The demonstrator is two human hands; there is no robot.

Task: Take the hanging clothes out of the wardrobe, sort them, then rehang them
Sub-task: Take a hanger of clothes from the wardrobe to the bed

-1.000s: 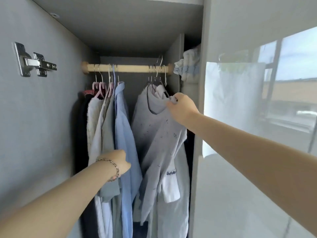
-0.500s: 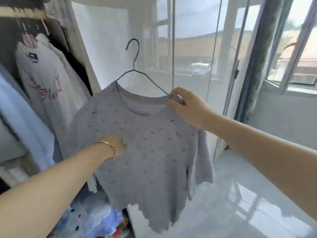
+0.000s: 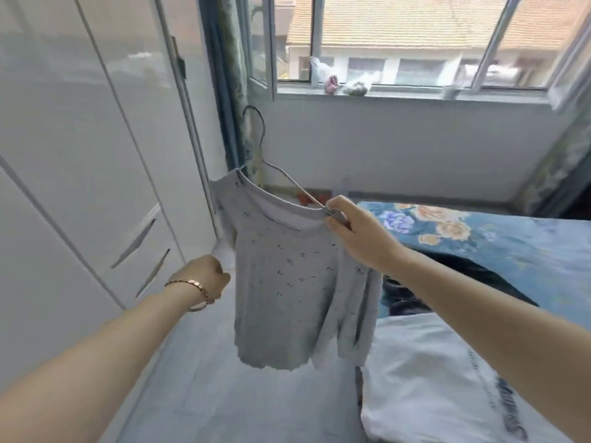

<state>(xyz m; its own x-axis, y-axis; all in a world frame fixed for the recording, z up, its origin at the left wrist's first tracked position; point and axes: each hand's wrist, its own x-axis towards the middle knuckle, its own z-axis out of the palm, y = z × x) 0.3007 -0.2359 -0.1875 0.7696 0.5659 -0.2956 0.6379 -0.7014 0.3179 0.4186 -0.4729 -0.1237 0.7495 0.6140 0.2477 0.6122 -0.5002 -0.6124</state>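
A grey speckled sweater (image 3: pixel 297 282) hangs on a thin wire hanger (image 3: pixel 256 129) in mid-air in front of me. My right hand (image 3: pixel 358 231) pinches the hanger's right shoulder together with the sweater's neckline. My left hand (image 3: pixel 204 279), wearing a bracelet, is at the sweater's left edge with its fingers curled, just below the end of the left sleeve. Whether it grips the sleeve is unclear. The open wardrobe and its rail are out of view.
White glossy wardrobe doors (image 3: pixel 96 155) run along the left. A bed with a blue floral cover (image 3: pixel 499 238) is at the right, with a dark garment (image 3: pixel 415 282) and white fabric (image 3: pixel 431 378) on it. A window (image 3: pixel 399 43) and curtain (image 3: pixel 233 75) stand ahead.
I have turned away from the wardrobe toward the window and bed, carrying the sweater on its hanger. My left hand has slid off the sweater's front to its left edge.
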